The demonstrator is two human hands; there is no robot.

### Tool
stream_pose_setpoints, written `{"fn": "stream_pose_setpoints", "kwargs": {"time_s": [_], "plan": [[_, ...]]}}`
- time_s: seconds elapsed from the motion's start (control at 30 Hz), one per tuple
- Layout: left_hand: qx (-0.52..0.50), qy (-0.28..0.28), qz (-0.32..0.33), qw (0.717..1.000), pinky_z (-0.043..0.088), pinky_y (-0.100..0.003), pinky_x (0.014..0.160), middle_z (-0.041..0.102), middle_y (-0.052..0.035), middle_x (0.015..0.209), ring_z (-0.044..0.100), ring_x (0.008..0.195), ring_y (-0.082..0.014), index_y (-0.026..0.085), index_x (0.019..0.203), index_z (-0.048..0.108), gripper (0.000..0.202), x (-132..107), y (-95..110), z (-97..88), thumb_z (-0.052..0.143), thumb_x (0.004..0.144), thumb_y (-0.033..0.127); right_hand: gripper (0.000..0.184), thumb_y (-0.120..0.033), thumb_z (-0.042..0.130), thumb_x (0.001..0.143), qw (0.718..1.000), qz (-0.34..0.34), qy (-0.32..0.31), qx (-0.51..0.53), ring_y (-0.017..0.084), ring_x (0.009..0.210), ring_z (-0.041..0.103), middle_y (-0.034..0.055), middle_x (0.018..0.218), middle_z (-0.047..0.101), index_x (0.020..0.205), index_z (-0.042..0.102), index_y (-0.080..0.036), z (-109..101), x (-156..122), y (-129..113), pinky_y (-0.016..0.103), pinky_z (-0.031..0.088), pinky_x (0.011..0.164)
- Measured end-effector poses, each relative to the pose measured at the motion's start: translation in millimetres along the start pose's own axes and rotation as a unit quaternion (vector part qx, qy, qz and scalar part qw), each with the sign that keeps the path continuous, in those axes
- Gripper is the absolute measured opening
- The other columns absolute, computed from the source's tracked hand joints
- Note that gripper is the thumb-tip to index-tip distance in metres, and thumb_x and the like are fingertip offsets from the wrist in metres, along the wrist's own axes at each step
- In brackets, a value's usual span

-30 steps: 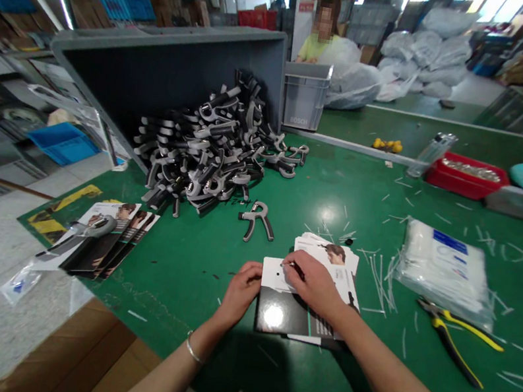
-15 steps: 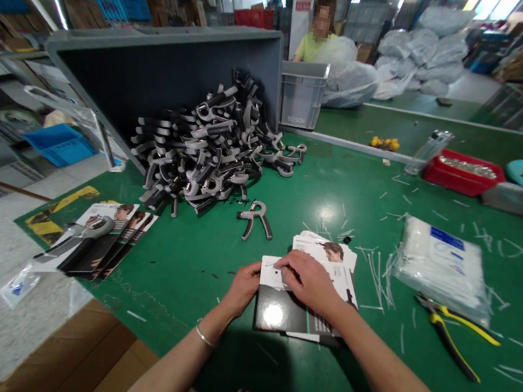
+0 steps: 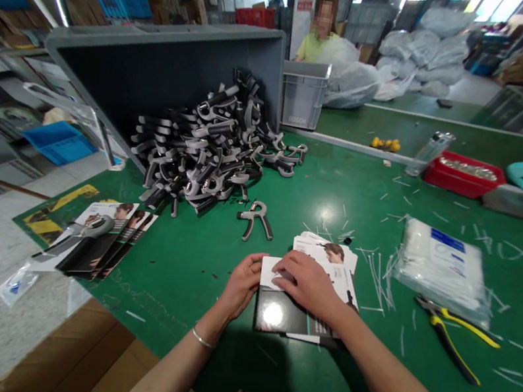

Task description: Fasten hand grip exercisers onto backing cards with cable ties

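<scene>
A printed black-and-white card [image 3: 279, 313] lies uppermost on a small stack in front of me. My left hand [image 3: 242, 285] has its fingers bent at the card's left edge, holding it there. Across the upper part of the card rests my right hand [image 3: 309, 284], its fingertips drawn together near the left end; anything between them is hidden. More cards [image 3: 315, 248] show beyond the top one. A grey and black hand grip strengthener [image 3: 256, 220] lies beyond my left hand, apart from both hands.
A grey crate [image 3: 168, 36] lies tipped on its side, spilling piled hand grips [image 3: 208, 154]. At right are yellow-black pliers [image 3: 453, 335], a bag of white cable ties [image 3: 445, 267] and loose ties. More cards [image 3: 98, 242] lie left; a person [image 3: 317, 45] is beyond the table.
My left hand has shifted slightly up and opened out a little along the card's edge. My right fingertips have moved slightly down over the card's hole, which is now covered.
</scene>
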State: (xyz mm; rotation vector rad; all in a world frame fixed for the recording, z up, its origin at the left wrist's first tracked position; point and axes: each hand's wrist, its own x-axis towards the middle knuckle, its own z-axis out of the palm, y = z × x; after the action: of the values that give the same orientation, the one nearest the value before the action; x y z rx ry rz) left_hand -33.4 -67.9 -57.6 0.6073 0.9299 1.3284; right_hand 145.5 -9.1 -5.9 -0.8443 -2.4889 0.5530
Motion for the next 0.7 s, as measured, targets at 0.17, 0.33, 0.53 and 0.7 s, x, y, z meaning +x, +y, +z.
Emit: {"fn": "stream_pose_setpoints", "kwargs": {"time_s": [0.17,0.33,0.53,0.7], "plan": [[0.065,0.024,-0.002,0.998,0.050,-0.026,0.072,0.071,-0.0088,0.103,0.067,0.083,-0.0171,0.015,0.110,0.063,0.038,6.1,13.6,-8.7,0.069,0.082,0.039,0.015,-0.028,0.054,0.098,0.999,-0.012,0.037,-0.035,0.019,0.081,0.056,0.0062,0.088,0.063,0.090,0.064,-0.018,9.9,-2.4,2.6,0.031,0.042,0.075],[0.204,-0.085,-0.048,0.974,0.048,-0.026,0.075,0.071,-0.0081,0.104,0.065,0.085,-0.0171,0.015,0.113,0.067,0.044,25.9,38.8,2.5,0.077,0.076,0.037,0.017,-0.027,0.047,0.101,0.988,0.046,0.106,0.100,0.018,0.087,0.060,0.0042,0.090,0.064,0.095,0.062,-0.021,-5.0,-4.2,0.7,0.031,0.046,0.081],[0.222,0.037,0.020,0.974,0.047,-0.023,0.064,0.070,-0.0027,0.089,0.063,0.069,-0.0131,0.016,0.115,0.059,0.044,-1.1,34.3,27.9,0.071,0.080,0.040,0.028,-0.028,0.049,0.096,0.941,0.176,0.280,0.072,0.020,0.093,0.061,0.0068,0.109,0.066,0.122,0.059,-0.023,-62.7,-26.0,54.1,0.037,0.047,0.088],[0.368,-0.020,-0.053,0.928,0.036,-0.022,0.046,0.051,0.0089,0.052,0.052,0.043,-0.0121,0.012,0.120,0.052,0.050,-30.4,2.1,33.6,0.063,0.083,0.043,0.022,-0.023,0.045,0.095,0.975,0.175,0.138,-0.028,0.021,0.098,0.063,0.0087,0.103,0.069,0.101,0.066,-0.018,-74.1,20.7,81.8,0.035,0.047,0.090]]}}
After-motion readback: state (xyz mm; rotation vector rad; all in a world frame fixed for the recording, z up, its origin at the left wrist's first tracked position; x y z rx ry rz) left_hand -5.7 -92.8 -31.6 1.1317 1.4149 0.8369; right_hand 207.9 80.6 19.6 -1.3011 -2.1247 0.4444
